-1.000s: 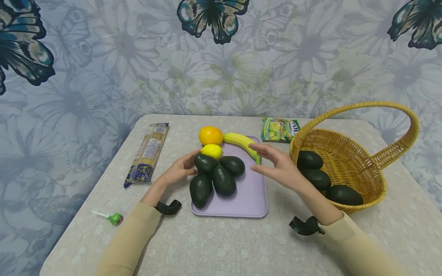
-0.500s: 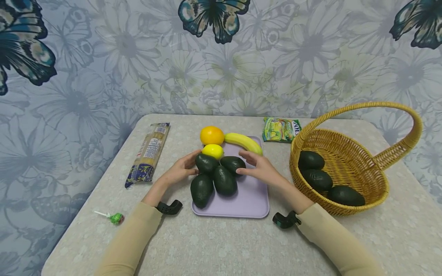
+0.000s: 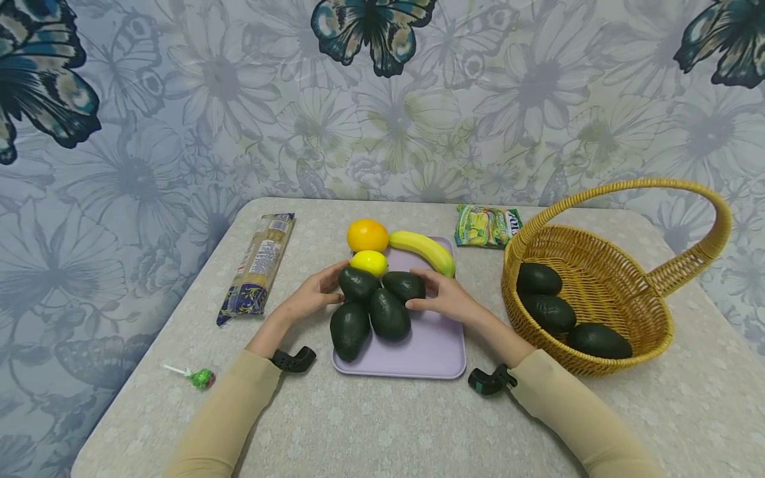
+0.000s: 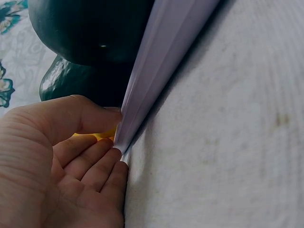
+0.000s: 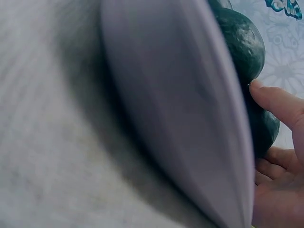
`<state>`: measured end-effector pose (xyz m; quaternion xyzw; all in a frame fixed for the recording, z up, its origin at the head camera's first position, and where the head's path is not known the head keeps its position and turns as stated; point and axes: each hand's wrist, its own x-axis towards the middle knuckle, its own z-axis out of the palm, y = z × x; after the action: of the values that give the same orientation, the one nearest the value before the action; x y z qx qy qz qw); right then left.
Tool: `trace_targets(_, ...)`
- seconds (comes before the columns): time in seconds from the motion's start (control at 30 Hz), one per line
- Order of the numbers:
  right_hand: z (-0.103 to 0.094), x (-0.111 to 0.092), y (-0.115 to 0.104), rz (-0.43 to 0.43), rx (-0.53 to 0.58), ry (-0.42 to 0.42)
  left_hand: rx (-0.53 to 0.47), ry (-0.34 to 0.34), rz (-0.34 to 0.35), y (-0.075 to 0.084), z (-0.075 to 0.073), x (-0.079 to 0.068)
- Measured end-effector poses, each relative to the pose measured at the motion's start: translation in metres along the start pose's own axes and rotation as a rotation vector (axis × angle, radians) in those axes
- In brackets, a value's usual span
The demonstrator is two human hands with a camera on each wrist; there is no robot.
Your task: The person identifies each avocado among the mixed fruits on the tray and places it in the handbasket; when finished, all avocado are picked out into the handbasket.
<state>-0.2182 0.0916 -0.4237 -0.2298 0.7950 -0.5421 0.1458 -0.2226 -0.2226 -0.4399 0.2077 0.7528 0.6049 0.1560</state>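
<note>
Four avocados (image 3: 390, 315) lay clustered on a tray (image 3: 430, 345) at the center of the frame as a person's right hand (image 3: 445, 295) clasped the right avocado (image 3: 404, 285), thumb at its near side and fingers bent around its far end. The left hand (image 3: 311, 294) rested at the tray's left edge with fingers loosely bent; the left-wrist view showed thumb and fingertips by the rim, but whether they pressed on it could not be told. Toward the upper center, beyond the cluster, were a lemon (image 3: 368, 263), an orange (image 3: 367, 236) and a banana (image 3: 423, 249). Three more avocados (image 3: 548, 313) sat in a basket (image 3: 603, 285) at the right of the frame. The step in hand appeared to be securing the right avocado; the next move, on that reading, called for a firm hold and a straight lift clear of its close neighbors.
</note>
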Motion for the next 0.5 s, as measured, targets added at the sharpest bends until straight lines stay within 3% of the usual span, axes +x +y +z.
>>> trace_targets(0.1, 0.001, 0.000, -0.001, -0.004, -0.008, -0.002, 0.001, -0.002, 0.001, 0.001, 0.000, 0.000)
trace_targets(0.2, 0.000, -0.006, -0.015, -0.006, -0.028, -0.003, 0.004, -0.003, 0.005, 0.001, 0.000, 0.001)
trace_targets(0.5, -0.006, -0.006, -0.019, -0.019, 0.001, 0.043, 0.009, -0.001, 0.000, -0.002, -0.001, 0.001)
